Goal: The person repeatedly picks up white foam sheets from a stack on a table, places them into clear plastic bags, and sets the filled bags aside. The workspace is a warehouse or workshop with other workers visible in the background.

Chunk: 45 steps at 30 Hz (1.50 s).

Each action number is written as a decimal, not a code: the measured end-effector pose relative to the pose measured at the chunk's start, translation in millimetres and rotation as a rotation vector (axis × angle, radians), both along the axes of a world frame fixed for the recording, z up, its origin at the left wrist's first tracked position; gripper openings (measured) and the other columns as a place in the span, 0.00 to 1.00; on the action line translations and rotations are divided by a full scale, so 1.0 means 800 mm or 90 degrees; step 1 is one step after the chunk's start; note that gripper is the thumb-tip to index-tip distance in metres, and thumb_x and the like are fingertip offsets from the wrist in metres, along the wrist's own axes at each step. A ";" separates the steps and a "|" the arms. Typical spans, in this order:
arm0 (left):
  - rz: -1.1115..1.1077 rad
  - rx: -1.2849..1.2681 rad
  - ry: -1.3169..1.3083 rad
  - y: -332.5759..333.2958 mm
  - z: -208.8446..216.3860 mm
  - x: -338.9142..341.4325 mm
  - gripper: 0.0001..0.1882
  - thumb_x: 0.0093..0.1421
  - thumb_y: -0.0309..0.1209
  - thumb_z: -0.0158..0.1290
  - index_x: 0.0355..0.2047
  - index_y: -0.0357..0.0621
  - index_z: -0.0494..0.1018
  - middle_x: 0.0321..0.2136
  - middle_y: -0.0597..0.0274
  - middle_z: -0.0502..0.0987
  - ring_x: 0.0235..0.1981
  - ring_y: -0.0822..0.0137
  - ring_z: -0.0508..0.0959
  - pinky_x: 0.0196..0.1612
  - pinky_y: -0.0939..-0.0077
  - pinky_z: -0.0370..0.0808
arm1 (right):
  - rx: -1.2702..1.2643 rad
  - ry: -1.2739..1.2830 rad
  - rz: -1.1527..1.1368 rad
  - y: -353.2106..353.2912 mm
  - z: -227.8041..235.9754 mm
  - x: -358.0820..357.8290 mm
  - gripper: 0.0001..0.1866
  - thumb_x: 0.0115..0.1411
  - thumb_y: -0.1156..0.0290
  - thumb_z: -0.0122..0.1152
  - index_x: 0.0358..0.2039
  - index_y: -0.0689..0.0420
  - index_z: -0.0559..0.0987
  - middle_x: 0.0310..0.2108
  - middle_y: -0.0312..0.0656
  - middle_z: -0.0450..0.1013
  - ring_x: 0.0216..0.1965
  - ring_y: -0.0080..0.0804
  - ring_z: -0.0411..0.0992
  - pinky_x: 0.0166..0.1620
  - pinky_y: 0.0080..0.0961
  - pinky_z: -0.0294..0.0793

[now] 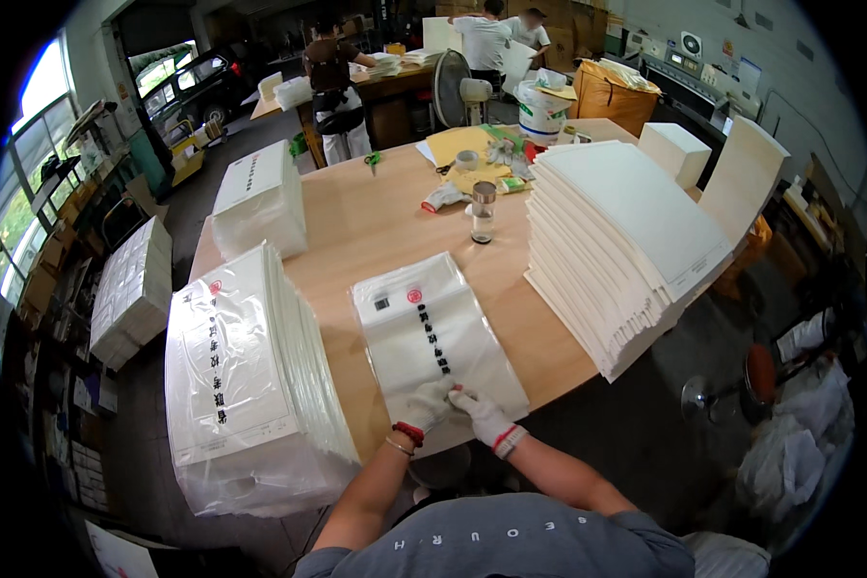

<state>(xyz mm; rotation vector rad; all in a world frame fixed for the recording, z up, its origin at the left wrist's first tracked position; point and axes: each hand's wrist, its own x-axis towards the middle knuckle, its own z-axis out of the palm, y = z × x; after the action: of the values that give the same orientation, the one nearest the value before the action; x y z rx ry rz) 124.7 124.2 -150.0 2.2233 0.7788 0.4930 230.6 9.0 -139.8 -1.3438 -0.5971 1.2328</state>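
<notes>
A flat stack of white printed sheets in a clear plastic bag (424,337) lies at the table's near edge, with dark characters and a red round mark on top. Both my hands wear white gloves with red cuffs and meet over the near part of this bag. My left hand (430,405) has its fingers drawn together. Close beside it, my right hand (482,416) pinches with thumb and fingers, a bit of red at the fingertips. What is between the fingers is too small to make out.
Bagged packets (226,376) are piled left, with another pile (255,197) behind. A tall fanned stack of white envelopes or folders (626,222) stands right. Beyond sit a lidded glass bottle (483,214), glove (445,197), tape roll (466,160), green scissors (372,162) and fan (451,89). Several people work behind.
</notes>
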 end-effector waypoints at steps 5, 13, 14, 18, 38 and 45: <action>0.154 -0.575 -0.624 0.086 -0.047 -0.007 0.08 0.58 0.31 0.45 0.29 0.40 0.70 0.22 0.62 0.73 0.24 0.70 0.73 0.28 0.76 0.71 | -0.208 -0.763 0.128 0.000 -0.027 0.067 0.24 0.51 0.56 0.58 0.44 0.60 0.71 0.39 0.49 0.70 0.41 0.45 0.69 0.44 0.34 0.69; 0.055 -0.570 -0.393 0.055 0.096 0.052 0.13 0.58 0.25 0.45 0.43 0.36 0.66 0.30 0.61 0.76 0.24 0.77 0.72 0.26 0.83 0.69 | 0.196 -0.665 -0.071 0.094 0.003 0.014 0.16 0.51 0.72 0.57 0.41 0.62 0.70 0.41 0.51 0.68 0.44 0.47 0.67 0.44 0.33 0.68; 0.041 -0.501 -0.299 0.045 0.158 0.047 0.16 0.57 0.25 0.45 0.46 0.35 0.64 0.31 0.60 0.76 0.26 0.75 0.73 0.28 0.81 0.70 | 0.147 -0.762 0.007 0.106 -0.052 0.035 0.16 0.51 0.73 0.56 0.41 0.61 0.71 0.41 0.50 0.69 0.43 0.46 0.67 0.44 0.32 0.69; 0.031 -0.280 -0.206 0.056 0.153 0.057 0.23 0.53 0.28 0.52 0.49 0.35 0.64 0.31 0.59 0.77 0.29 0.68 0.75 0.30 0.72 0.71 | 0.255 -0.853 0.176 0.076 -0.082 0.040 0.14 0.51 0.76 0.56 0.41 0.59 0.73 0.38 0.48 0.72 0.40 0.42 0.70 0.42 0.31 0.70; -0.359 -0.359 -0.240 -0.111 0.217 0.071 0.17 0.57 0.28 0.51 0.47 0.39 0.65 0.39 0.58 0.74 0.40 0.66 0.74 0.46 0.74 0.70 | 0.197 -1.161 -0.124 -0.168 0.371 0.277 0.07 0.54 0.72 0.52 0.31 0.57 0.79 0.26 0.38 0.74 0.28 0.33 0.74 0.33 0.25 0.73; -0.266 -1.080 -0.262 -0.140 0.260 0.079 0.20 0.55 0.28 0.50 0.48 0.35 0.64 0.42 0.52 0.72 0.42 0.58 0.73 0.49 0.67 0.70 | 0.246 -1.014 0.332 -0.210 0.382 0.119 0.14 0.58 0.63 0.50 0.41 0.55 0.75 0.38 0.46 0.73 0.39 0.36 0.72 0.35 0.28 0.74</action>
<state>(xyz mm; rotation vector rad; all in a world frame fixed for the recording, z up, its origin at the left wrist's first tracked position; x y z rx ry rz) 188.1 12.1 58.4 0.5957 0.2208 -0.0304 325.8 -159.3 165.5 -1.6662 -2.2429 0.0831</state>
